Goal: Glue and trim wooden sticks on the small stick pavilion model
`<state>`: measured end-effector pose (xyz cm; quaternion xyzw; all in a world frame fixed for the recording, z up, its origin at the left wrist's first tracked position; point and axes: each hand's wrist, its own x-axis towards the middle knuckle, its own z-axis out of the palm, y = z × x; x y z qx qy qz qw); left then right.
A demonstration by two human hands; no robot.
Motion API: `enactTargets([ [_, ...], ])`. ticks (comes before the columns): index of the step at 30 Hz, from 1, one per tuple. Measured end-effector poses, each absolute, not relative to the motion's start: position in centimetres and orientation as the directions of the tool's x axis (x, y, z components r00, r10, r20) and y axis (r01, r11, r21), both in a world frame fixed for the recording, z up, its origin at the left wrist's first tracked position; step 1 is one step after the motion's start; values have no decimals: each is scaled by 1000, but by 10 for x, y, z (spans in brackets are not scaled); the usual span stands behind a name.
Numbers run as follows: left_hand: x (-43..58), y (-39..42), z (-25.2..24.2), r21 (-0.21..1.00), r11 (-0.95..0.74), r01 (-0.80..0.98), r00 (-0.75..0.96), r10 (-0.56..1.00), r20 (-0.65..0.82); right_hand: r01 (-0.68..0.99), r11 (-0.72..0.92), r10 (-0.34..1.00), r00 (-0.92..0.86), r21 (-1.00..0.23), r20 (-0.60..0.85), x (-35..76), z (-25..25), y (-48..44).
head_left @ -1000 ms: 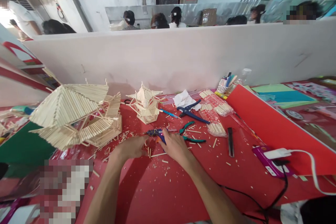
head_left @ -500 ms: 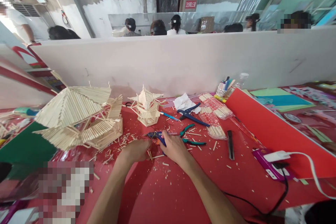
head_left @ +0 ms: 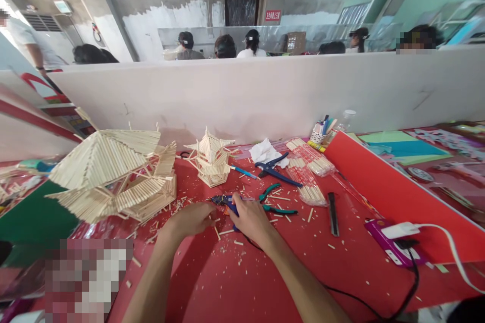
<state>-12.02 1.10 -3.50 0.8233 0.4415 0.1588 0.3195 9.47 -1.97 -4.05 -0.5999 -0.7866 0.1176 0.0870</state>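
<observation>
My right hand is wrapped round a blue glue gun, whose dark nozzle points left. Close to that nozzle, my left hand has its fingers pinched together on a short wooden stick; the fingertips are partly hidden. Beyond both hands stands a small pagoda-like model made of wooden sticks. A larger stick-built pavilion with a sloped roof rises at the left. Cut stick bits and crumbs lie about the hands on the red tabletop.
Green-handled pliers, blue-handled pliers, bagged sticks and a utility knife lie to the right. A purple power strip with cables is farther right, beside a red board. A white partition closes the back.
The view has tilted slightly upward, so an exit sign now shows. My left hand has shifted a little left, away from the glue gun; my right hand keeps its grip.
</observation>
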Motion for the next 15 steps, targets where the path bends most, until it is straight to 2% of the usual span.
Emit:
enactTargets([
  [2,-115,9,-28,728,-432,533,559,825,80,876,265,961,-274,-403,37,96,-38,-19],
  [4,-106,7,-24,760,-453,466,556,818,147,765,289,953,-289,-576,94,97,-36,-18],
  [8,-87,5,-23,777,-444,445,522,834,178,388,275,951,-245,-880,189,103,-34,-13],
  [11,-79,5,-24,776,-406,483,486,861,149,131,189,955,-257,-973,151,107,-37,-7],
  [15,-69,7,-24,779,-379,500,465,876,128,-44,87,960,-262,-995,96,110,-44,4],
])
